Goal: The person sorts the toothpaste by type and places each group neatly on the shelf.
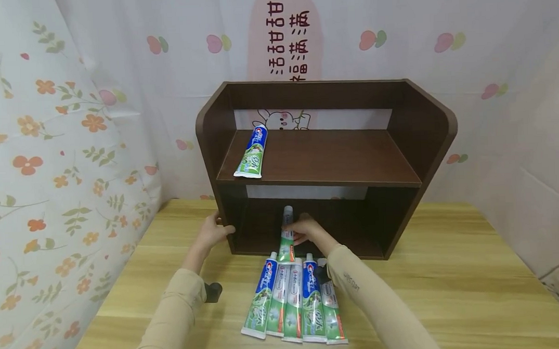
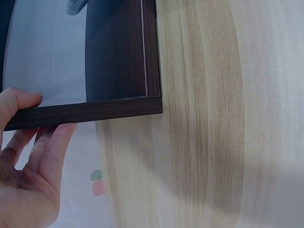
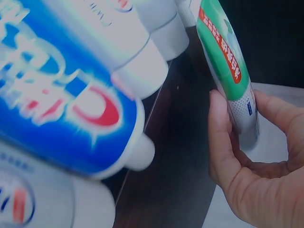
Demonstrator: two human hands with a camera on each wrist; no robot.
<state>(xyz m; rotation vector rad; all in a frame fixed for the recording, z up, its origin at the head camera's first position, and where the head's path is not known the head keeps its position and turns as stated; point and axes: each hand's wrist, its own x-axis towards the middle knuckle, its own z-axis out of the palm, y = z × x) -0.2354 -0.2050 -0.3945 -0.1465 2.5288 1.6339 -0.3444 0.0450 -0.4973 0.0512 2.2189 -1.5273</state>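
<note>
At the mouth of the lower shelf (image 1: 310, 235), the right hand (image 1: 310, 231) pinches a green toothpaste tube (image 1: 287, 235) — fingers curled round its middle. The left hand (image 1: 213, 233) grips the shelf's side panel (image 1: 212, 162). Held so lightly, the tube could slip onto the five tubes (image 1: 294, 299) lying below — scattering them.

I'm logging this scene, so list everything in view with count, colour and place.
shelf unit: one, dark brown wood, two levels, at the back of the table.
toothpaste tube on the shelf: one, blue, green and white, lying at the left of the upper level.
held toothpaste tube: one, green and white with a red band, at the mouth of the lower level.
toothpaste tubes on the table: five, blue, green and white, side by side in front of the shelf unit.
table: one, light wood.
backdrop: white cloth with flower and heart prints, behind and at the sides.
left hand: grips the shelf unit's left side panel.
right hand: holds the held toothpaste tube.
</note>
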